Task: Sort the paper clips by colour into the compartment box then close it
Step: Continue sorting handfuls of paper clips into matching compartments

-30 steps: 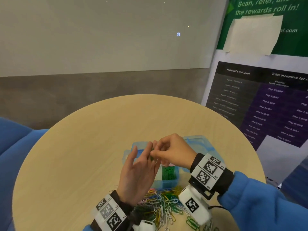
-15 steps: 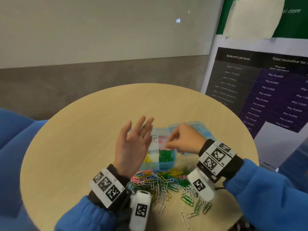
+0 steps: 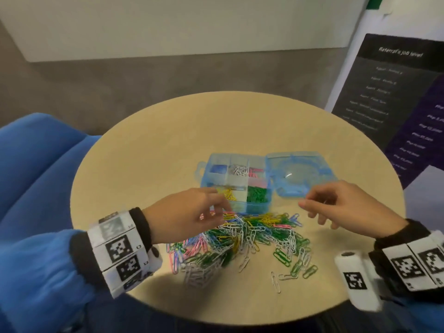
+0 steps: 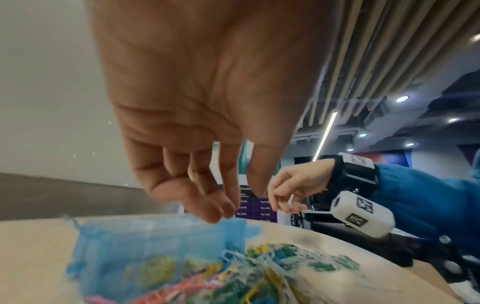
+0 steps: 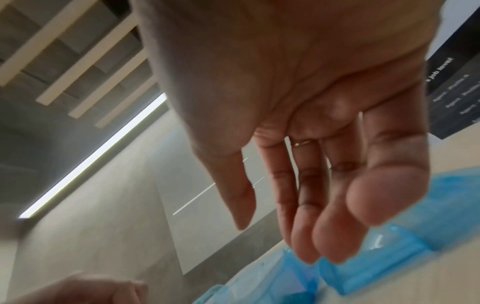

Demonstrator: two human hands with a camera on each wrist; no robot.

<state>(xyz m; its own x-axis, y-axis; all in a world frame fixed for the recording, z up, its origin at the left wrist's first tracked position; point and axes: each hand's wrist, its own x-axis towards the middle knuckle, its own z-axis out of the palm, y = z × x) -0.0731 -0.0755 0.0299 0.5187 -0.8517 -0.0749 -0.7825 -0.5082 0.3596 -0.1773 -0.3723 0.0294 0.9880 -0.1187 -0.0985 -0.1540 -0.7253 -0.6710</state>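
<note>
My left hand point(image 3: 189, 212) hangs over the near edge of the box point(image 3: 236, 183), fingers bent down. I think I see something pink by the fingertips, but it is too blurry, so I cannot tell if that grip holds a clip. My right hand point(image 3: 346, 207) floats beside the open lid point(image 3: 298, 171), fingers loose, holding nothing. The box sits on the table point(image 3: 168, 145) with white, pink, yellow and green clips in their own parts. A big mixed pile point(image 3: 240, 239) lies just in front of it. The clips look tangled, so I might lift two colours at once. My sleeve could sweep loose clips off the edge.
</note>
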